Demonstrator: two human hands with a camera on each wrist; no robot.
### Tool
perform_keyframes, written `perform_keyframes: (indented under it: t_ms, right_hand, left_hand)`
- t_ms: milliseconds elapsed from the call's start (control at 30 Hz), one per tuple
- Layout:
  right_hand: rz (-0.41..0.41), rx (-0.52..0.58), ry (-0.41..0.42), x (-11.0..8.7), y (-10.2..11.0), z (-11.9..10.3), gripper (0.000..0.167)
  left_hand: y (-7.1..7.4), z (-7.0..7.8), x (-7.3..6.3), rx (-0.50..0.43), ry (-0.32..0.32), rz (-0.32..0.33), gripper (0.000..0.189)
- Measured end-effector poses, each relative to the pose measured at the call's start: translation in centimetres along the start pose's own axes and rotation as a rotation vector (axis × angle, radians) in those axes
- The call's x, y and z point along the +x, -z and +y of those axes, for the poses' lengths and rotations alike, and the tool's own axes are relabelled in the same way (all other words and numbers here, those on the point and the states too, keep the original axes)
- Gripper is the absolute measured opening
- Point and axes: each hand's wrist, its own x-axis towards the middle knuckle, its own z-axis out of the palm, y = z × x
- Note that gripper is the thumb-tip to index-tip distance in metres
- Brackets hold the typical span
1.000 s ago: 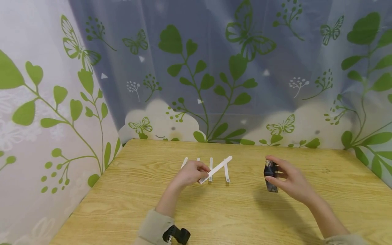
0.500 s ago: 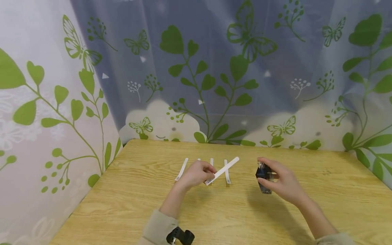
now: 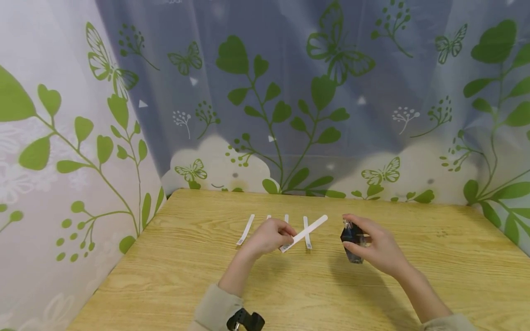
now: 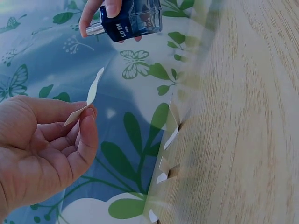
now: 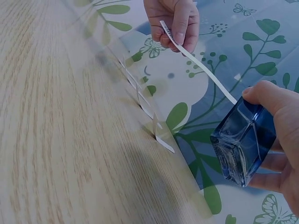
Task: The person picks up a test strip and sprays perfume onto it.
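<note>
My left hand [image 3: 269, 237] pinches a white perfume test strip [image 3: 311, 231] near its printed end, between thumb and fingers. The strip slants up and to the right, above the table. To its right, my right hand [image 3: 383, 246] grips a dark blue glass perfume bottle [image 5: 243, 140], with the index finger on top of the silver sprayer [image 4: 95, 29]. In the left wrist view the sprayer points toward the strip's free end, with a gap between them. The bottle hangs tilted over the table.
Several more white strips lie in a row on the wooden table [image 3: 165, 276], including one at the left [image 3: 246, 230] and one at the right [image 3: 307, 232]. My left hand partly covers the middle ones. A leaf-patterned curtain [image 3: 290, 92] hangs behind the table.
My right hand has moved left with the perfume bottle, nearer to the held strip. My left hand has shifted slightly right with the strip, uncovering the leftmost strip on the table.
</note>
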Motion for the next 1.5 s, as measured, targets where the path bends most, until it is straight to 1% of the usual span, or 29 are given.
perform_keyframes:
  t_ms: [200, 467, 700, 1000, 1300, 1500]
  right_hand:
    - [0.013, -0.038, 0.009, -0.15, -0.17, -0.14, 0.057]
    - [0.054, -0.169, 0.040, -0.10, -0.36, -0.28, 0.056]
    - [0.084, -0.195, 0.056, -0.08, -0.43, -0.52, 0.056]
    - [0.102, -0.205, 0.048, -0.03, -0.36, -0.62, 0.055]
    - [0.134, -0.249, 0.091, -0.08, -0.07, -0.42, 0.059]
    - [0.140, -0.296, 0.087, -0.14, 0.00, -0.32, 0.060]
  left_hand:
    - [-0.24, -0.14, 0.09, 0.008, 0.003, 0.000, 0.013]
    - [-0.34, -0.16, 0.15, 0.010, 0.004, -0.003, 0.014]
    - [-0.33, -0.27, 0.12, 0.016, -0.002, -0.006, 0.014]
    - [-0.29, -0.12, 0.19, 0.018, 0.003, -0.009, 0.014]
    - [-0.10, -0.05, 0.23, 0.034, -0.005, -0.007, 0.015]
    - [-0.06, 0.08, 0.17, 0.038, -0.002, -0.005, 0.014]
